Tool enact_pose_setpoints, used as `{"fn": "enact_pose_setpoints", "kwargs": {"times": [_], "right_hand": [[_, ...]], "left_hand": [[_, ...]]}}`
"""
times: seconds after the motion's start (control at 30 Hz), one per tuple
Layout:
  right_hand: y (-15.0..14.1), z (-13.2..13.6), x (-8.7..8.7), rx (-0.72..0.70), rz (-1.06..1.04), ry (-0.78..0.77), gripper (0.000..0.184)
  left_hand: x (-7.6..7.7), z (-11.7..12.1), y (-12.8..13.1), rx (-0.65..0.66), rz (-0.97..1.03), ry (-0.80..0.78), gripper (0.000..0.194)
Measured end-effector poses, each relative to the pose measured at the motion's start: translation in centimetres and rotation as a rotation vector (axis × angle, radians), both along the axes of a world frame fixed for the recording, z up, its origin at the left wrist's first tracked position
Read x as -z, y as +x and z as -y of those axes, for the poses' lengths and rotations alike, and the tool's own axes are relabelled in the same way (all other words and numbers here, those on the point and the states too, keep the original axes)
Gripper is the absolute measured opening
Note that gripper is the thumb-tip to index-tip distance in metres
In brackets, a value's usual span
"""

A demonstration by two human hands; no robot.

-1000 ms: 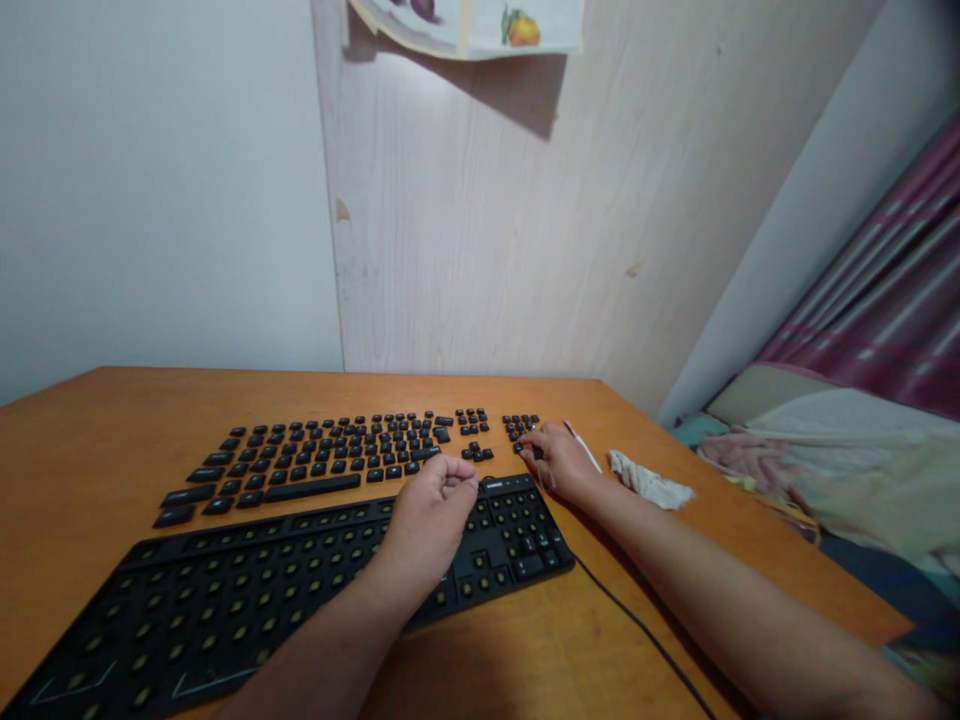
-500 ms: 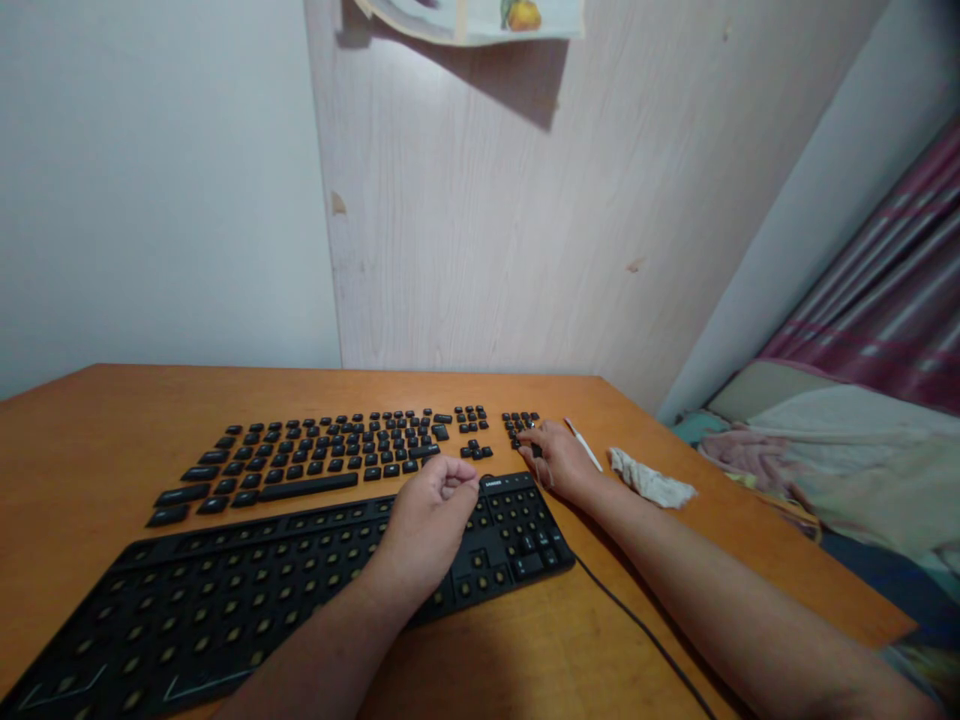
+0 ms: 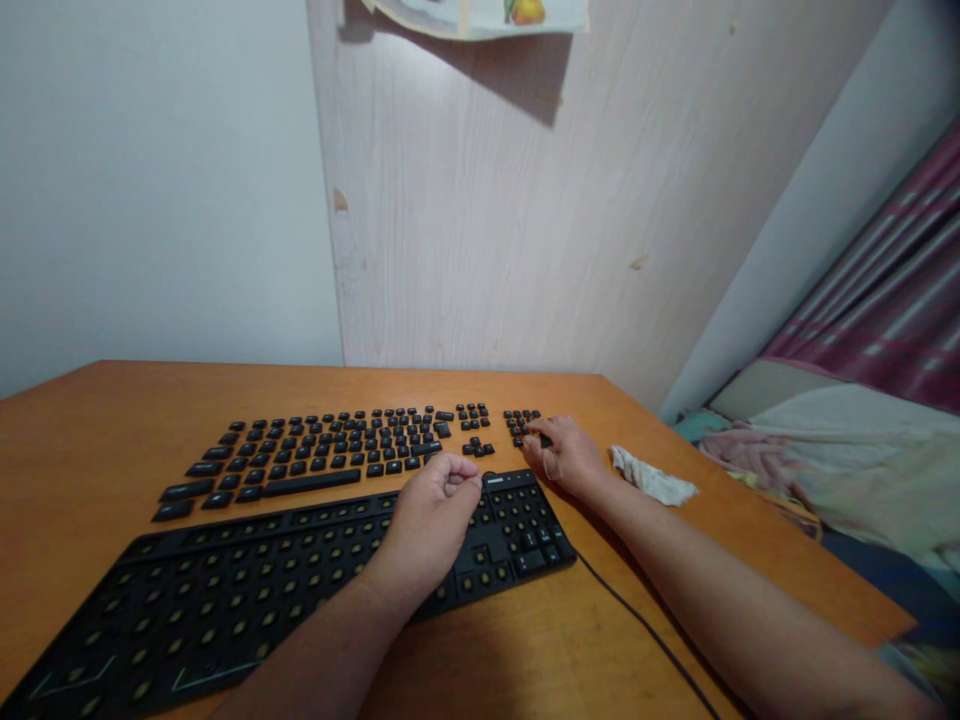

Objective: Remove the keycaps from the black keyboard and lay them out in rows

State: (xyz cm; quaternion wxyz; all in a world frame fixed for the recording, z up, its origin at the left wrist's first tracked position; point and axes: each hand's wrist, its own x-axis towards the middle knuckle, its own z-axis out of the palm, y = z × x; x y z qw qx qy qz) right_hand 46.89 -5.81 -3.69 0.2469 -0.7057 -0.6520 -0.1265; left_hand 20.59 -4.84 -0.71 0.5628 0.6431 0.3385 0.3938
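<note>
My left hand (image 3: 435, 508) hovers above the black keyboard (image 3: 300, 590), thumb and fingertips pinched together. Whatever that pinch holds is too small or hidden to make out. Past the keyboard's far right corner, my right hand (image 3: 570, 455) is low over the table with its fingers curled beside a small group of loose keycaps (image 3: 517, 420). A dark keycap (image 3: 545, 440) shows between its fingers and thumb. From this hand hangs a thin pale loop (image 3: 552, 465). Most of the keyboard has bare key sockets; several keycaps sit in its lower right number block.
Loose black keycaps (image 3: 337, 440) lie in rows behind the keyboard, with a long space bar (image 3: 311, 483) in front. A crumpled white cloth (image 3: 652, 476) rests right of my right hand. The keyboard's cable (image 3: 637, 625) runs toward the front edge. Bedding (image 3: 847, 450) is beyond the table.
My right hand has shifted slightly right and away from me, with the dark keycap among its fingers. It now covers the white stick seen earlier. My left hand stays almost still.
</note>
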Motion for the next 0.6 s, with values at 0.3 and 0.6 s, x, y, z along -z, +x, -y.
{"fn": "enact_pose_setpoints", "kwargs": {"times": [0.3, 0.6], "right_hand": [[-1.7, 2.9, -4.1, -0.113, -0.422, 0.169, 0.021], [-6.4, 8.5, -6.2, -0.157, -0.897, -0.041, 0.025]], "left_hand": [[-0.3, 0.2, 0.1, 0.014, 0.004, 0.014, 0.013], [-0.8, 0.6, 0.2, 0.012, -0.026, 0.085, 0.010]]}}
